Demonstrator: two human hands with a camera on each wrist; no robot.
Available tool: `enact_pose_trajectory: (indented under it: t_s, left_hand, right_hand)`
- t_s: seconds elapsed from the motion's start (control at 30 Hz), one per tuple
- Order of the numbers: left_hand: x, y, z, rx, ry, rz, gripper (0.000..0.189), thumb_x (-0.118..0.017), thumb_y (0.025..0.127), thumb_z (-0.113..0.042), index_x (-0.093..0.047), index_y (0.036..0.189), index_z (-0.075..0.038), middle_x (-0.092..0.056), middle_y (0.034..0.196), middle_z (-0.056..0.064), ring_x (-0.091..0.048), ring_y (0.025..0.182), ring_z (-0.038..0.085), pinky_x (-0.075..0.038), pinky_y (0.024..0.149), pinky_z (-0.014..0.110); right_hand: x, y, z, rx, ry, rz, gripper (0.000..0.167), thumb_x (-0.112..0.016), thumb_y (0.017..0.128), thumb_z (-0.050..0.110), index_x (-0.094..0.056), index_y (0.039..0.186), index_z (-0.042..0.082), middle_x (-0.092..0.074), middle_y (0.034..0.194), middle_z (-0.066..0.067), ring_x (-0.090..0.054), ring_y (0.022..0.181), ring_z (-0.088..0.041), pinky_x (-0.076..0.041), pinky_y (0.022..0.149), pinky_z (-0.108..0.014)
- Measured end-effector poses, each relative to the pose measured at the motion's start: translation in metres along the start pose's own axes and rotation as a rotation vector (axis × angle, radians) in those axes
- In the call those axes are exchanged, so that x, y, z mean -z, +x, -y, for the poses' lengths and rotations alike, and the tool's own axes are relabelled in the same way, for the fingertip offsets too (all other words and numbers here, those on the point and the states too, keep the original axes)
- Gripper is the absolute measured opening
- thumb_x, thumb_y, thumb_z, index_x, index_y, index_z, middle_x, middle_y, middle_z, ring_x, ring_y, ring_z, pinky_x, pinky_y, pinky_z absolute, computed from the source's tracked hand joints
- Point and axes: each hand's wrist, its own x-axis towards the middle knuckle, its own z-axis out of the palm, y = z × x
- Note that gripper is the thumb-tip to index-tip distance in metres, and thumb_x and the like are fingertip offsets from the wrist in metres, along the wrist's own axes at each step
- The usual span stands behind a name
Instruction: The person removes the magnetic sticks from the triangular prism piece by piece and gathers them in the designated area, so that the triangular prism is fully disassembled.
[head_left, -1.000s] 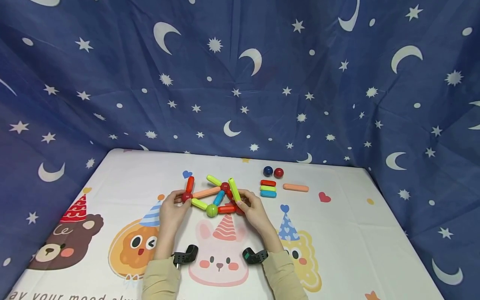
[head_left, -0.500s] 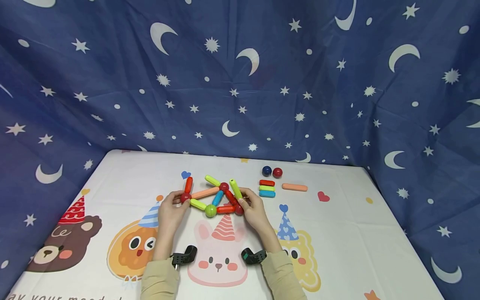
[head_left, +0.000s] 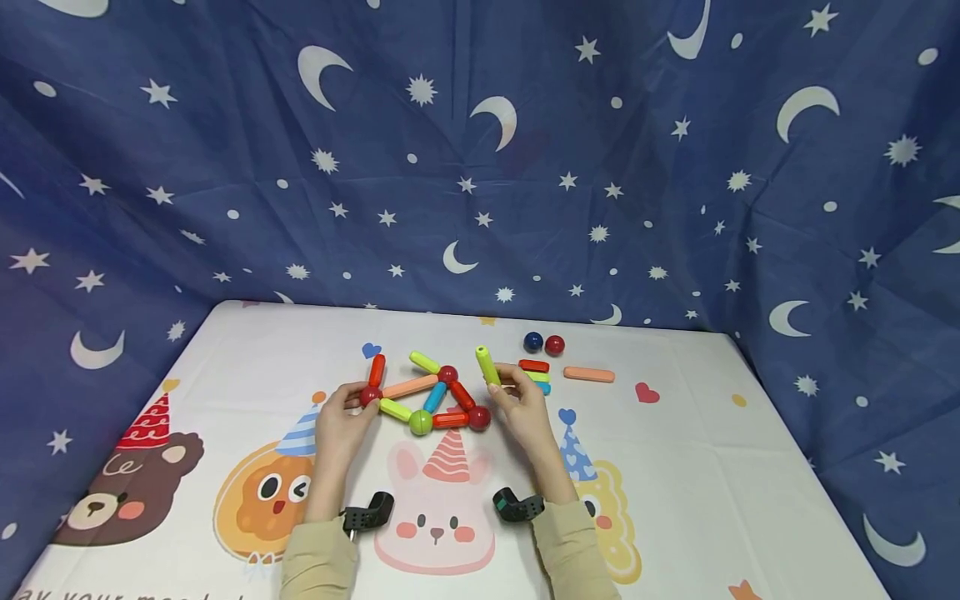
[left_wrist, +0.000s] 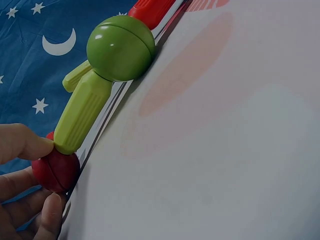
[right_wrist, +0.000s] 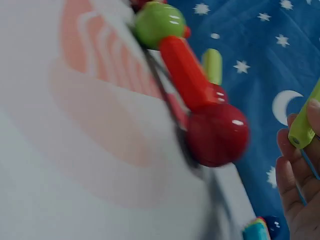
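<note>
A frame of joined magnetic sticks and balls lies on the table. My left hand (head_left: pixel 341 429) pinches its left red ball (left_wrist: pixel 56 171), from which a red stick (head_left: pixel 377 370), an orange stick (head_left: pixel 409 386) and a yellow-green stick (left_wrist: pixel 82 112) run out. At the frame's front sits a green ball (head_left: pixel 421 422), linked by a red stick (head_left: pixel 452 420) to the right red ball (right_wrist: pixel 217 135). A blue stick (head_left: pixel 434 397) leads back to another red ball (head_left: pixel 447 374). Apart from the frame, my right hand (head_left: pixel 528 417) holds a separate yellow-green stick (head_left: pixel 487 365), tilted up.
Behind my right hand lie a short red stick (head_left: pixel 534 366), partly hidden yellow-green and blue sticks, and an orange stick (head_left: pixel 589 374). A dark blue ball (head_left: pixel 533 342) and a loose red ball (head_left: pixel 555 345) stand farther back. A starry blue curtain (head_left: pixel 390 150) rises behind the table.
My right hand has moved away from the frame's right red ball, up and to the right, carrying the yellow-green stick. The left hand stays on its red ball.
</note>
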Motion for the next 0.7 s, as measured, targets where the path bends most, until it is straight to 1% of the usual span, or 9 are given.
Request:
enact_pose_trajectory:
  t_s: [0.1,0.2,0.3,0.37,0.43,0.53,0.63,0.7]
  left_hand:
    - [0.000,0.000,0.000,0.000,-0.003,0.004,0.037,-0.064,0.087,-0.013,-0.061,0.122,-0.003,-0.064,0.114,0.021,-0.058,0.102,0.031,-0.042,0.076,0.026]
    - [0.001,-0.001,0.000,0.010,-0.001,0.007,0.037,-0.063,0.088,-0.014,-0.060,0.123,-0.003,-0.063,0.116,0.020,-0.058,0.102,0.030,-0.042,0.076,0.025]
    - [0.001,-0.001,0.000,0.015,-0.006,0.007,0.037,-0.063,0.088,-0.014,-0.060,0.123,-0.003,-0.063,0.116,0.020,-0.058,0.103,0.031,-0.042,0.076,0.026]
    - [0.001,-0.001,-0.001,0.016,-0.007,0.005,0.037,-0.063,0.088,-0.014,-0.060,0.123,-0.004,-0.063,0.116,0.020,-0.058,0.103,0.031,-0.042,0.076,0.026]
    - [0.001,-0.001,0.000,0.014,-0.006,0.001,0.036,-0.064,0.088,-0.014,-0.061,0.122,-0.004,-0.063,0.115,0.020,-0.059,0.103,0.031,-0.042,0.076,0.026]
    - [0.001,-0.001,0.000,0.014,-0.003,-0.002,0.036,-0.064,0.088,-0.014,-0.061,0.122,-0.004,-0.064,0.114,0.020,-0.059,0.102,0.030,-0.042,0.075,0.024]
    - [0.000,-0.001,0.000,0.011,0.000,0.001,0.036,-0.064,0.088,-0.014,-0.061,0.122,-0.005,-0.064,0.114,0.020,-0.059,0.102,0.030,-0.042,0.075,0.024]
    - [0.000,-0.001,0.000,0.009,0.000,0.004,0.036,-0.064,0.088,-0.014,-0.061,0.122,-0.004,-0.064,0.114,0.020,-0.059,0.102,0.030,-0.042,0.075,0.024]
  right_hand:
    - [0.011,0.002,0.002,-0.023,0.001,-0.023,0.032,-0.064,0.089,0.006,-0.063,0.121,0.004,-0.064,0.114,-0.016,-0.056,0.099,-0.017,-0.048,0.087,-0.026]
    - [0.024,0.003,0.005,-0.024,0.022,-0.041,0.030,-0.063,0.090,0.005,-0.063,0.120,0.004,-0.064,0.110,-0.017,-0.056,0.093,-0.012,-0.048,0.079,-0.019]
    - [0.039,0.003,0.005,-0.020,0.040,-0.066,0.029,-0.062,0.091,0.006,-0.063,0.120,0.004,-0.064,0.110,-0.016,-0.056,0.090,-0.010,-0.049,0.075,-0.017]
    - [0.050,0.003,0.005,-0.033,0.056,-0.091,0.030,-0.062,0.091,0.008,-0.063,0.121,0.004,-0.063,0.110,-0.013,-0.056,0.090,-0.010,-0.049,0.075,-0.016]
    - [0.060,0.003,0.004,-0.044,0.069,-0.120,0.030,-0.063,0.092,0.010,-0.063,0.121,0.005,-0.063,0.108,-0.008,-0.055,0.091,-0.010,-0.049,0.076,-0.016]
    - [0.075,0.002,0.001,-0.047,0.124,-0.175,0.030,-0.063,0.091,0.011,-0.063,0.121,0.003,-0.065,0.101,0.000,-0.057,0.089,-0.010,-0.050,0.079,-0.016]
    - [0.089,0.001,-0.003,-0.040,0.223,-0.246,0.030,-0.064,0.091,0.011,-0.063,0.119,0.000,-0.069,0.089,0.007,-0.062,0.086,-0.009,-0.051,0.083,-0.017]
    - [0.096,0.000,-0.005,-0.041,0.277,-0.307,0.031,-0.065,0.090,0.011,-0.063,0.118,-0.003,-0.070,0.085,0.010,-0.064,0.083,-0.007,-0.050,0.083,-0.017]
